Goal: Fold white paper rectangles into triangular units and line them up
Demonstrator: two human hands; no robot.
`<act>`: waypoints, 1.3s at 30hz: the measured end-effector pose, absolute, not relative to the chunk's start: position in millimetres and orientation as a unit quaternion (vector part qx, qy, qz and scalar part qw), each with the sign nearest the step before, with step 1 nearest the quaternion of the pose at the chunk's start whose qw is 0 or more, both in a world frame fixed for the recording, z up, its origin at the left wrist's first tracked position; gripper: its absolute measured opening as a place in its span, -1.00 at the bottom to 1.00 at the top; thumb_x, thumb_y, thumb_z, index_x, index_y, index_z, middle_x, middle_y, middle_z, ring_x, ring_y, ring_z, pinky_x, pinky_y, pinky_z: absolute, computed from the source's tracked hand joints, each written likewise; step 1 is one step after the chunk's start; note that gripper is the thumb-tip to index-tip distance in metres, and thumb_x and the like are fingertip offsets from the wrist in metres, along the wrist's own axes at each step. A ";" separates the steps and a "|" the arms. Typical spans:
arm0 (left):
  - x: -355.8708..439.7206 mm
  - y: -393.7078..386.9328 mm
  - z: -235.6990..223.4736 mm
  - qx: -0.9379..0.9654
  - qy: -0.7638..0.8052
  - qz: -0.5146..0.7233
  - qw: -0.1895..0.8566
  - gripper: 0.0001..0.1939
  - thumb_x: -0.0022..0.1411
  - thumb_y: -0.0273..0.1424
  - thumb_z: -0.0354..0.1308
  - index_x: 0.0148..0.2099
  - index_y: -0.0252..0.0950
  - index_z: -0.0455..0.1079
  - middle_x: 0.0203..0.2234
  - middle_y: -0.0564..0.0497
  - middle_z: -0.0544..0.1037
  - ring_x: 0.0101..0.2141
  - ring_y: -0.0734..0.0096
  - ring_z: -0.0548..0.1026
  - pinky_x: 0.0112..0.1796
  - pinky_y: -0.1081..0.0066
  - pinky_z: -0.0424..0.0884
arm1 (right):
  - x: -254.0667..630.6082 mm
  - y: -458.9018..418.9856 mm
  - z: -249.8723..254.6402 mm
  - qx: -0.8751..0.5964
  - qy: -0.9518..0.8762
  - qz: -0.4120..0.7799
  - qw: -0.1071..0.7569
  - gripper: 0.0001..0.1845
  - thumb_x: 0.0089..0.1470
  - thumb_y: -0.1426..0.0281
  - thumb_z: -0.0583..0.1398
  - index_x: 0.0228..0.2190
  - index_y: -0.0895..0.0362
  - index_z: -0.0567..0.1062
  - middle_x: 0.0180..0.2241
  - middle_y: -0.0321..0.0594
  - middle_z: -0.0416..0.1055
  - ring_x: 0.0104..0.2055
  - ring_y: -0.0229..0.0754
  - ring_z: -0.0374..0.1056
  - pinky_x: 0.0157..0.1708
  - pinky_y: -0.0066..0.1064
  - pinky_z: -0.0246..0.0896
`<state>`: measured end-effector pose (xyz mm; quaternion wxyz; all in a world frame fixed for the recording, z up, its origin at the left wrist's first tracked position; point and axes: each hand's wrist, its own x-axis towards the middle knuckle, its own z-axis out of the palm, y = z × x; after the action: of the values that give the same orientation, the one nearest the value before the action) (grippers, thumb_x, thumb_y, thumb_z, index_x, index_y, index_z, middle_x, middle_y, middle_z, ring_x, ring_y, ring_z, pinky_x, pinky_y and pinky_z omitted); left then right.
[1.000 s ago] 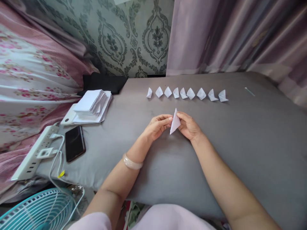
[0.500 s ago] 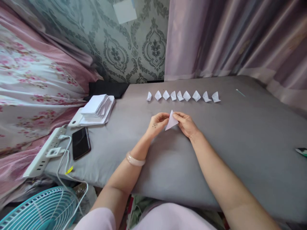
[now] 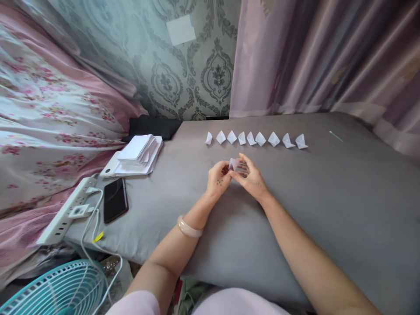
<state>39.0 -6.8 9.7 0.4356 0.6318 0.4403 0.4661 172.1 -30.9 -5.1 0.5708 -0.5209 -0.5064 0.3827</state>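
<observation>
My left hand and my right hand meet over the grey mattress, both pinched on one small folded white paper piece. Only a little of that paper shows between the fingertips. My right hand's outer fingers stick out past it. Just beyond my hands, several folded white paper triangles stand in a row across the mattress. A pale bangle circles my left wrist.
A stack of white paper sheets lies at the mattress's left edge. A black phone and a white power strip with cables are nearer me. A teal fan grille sits bottom left. Curtains and patterned wallpaper stand behind.
The paper was a larger flat triangle held upright; it is now folded down to a small piece pinched between both hands. The view has shifted slightly.
</observation>
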 end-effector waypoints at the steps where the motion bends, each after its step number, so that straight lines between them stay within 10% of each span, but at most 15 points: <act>1: 39.0 -7.2 9.5 0.638 0.441 0.476 0.415 -0.80 0.01 -0.57 0.17 -0.26 -0.28 0.48 -0.42 0.05 0.49 -0.42 0.47 0.36 -0.30 0.49 0.26 | 168.3 -31.6 -6.4 -0.529 -0.499 0.378 0.573 -0.17 -0.16 0.14 0.37 0.14 0.04 0.30 0.07 -0.04 0.34 -0.02 -0.09 0.38 -0.09 -0.25 0.34; 17: 48.8 -12.5 3.8 0.669 0.449 0.481 0.345 -0.66 0.08 -0.55 0.12 -0.06 -0.25 0.42 -0.18 -0.10 0.44 -0.30 0.37 0.40 -0.25 0.43 0.32 | 155.2 -41.8 -7.4 -0.583 -0.522 0.209 0.586 -0.73 0.13 0.32 0.13 -0.13 0.08 0.49 -0.14 -0.07 0.54 -0.12 -0.06 0.48 -0.07 -0.22 0.34; 39: 26.2 3.3 17.5 0.465 0.316 0.382 0.734 -0.63 -0.10 -0.52 0.26 -0.15 -0.38 0.54 -0.31 -0.08 0.59 -0.32 0.40 0.50 -0.20 0.39 0.39 | 167.5 -43.9 -3.6 -0.561 -0.663 0.081 0.489 -0.55 0.12 0.51 0.04 -0.02 -0.02 0.50 -0.22 -0.13 0.32 -0.15 -0.11 0.36 -0.12 -0.26 0.33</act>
<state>26.2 3.3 17.5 0.7336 0.4650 0.3163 0.3816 167.5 -43.9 -3.6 0.4894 -0.5610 -0.6627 0.0815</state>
